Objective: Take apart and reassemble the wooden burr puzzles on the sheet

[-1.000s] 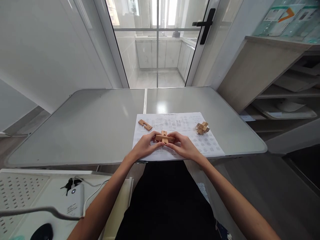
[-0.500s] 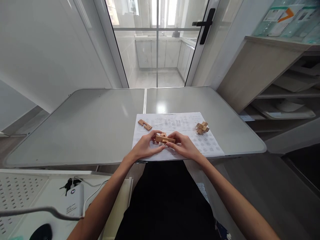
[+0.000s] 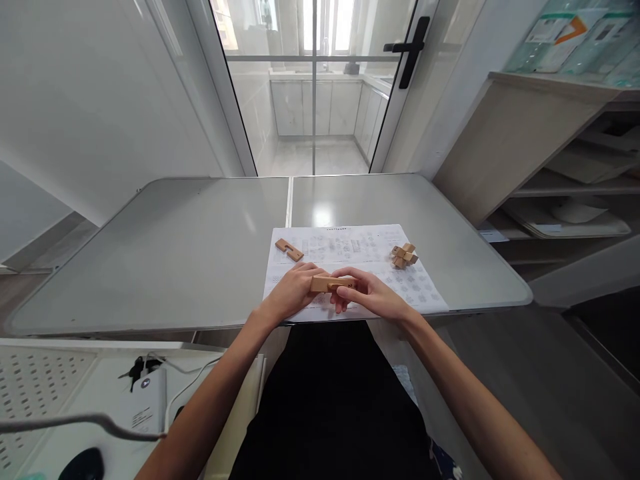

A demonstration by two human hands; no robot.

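Between my two hands, over the near part of a printed sheet (image 3: pixel 340 237), is a wooden puzzle piece (image 3: pixel 321 285) with a flat long side facing me. My left hand (image 3: pixel 296 288) is closed around its left end, back of the hand up, and most of its fingertips are hidden behind the wood. My right hand (image 3: pixel 373 293) grips the right end, thumb across the front and fingers curled over and under. Whether other pieces are joined behind it I cannot tell. A flat notched wooden piece (image 3: pixel 289 250) lies on the sheet at the upper left.
An interlocked wooden burr puzzle (image 3: pixel 404 256) sits at the sheet's right edge. The grey table (image 3: pixel 210 247) extends to both sides. At lower left, a white cart (image 3: pixel 115 373) carries keys, a white box and a cable. Shelves (image 3: pixel 565 193) stand at the right.
The wooden piece has been turned, so its flat side now faces me. My left hand has rolled palm-down, and my right fingers have curled further around the wood.
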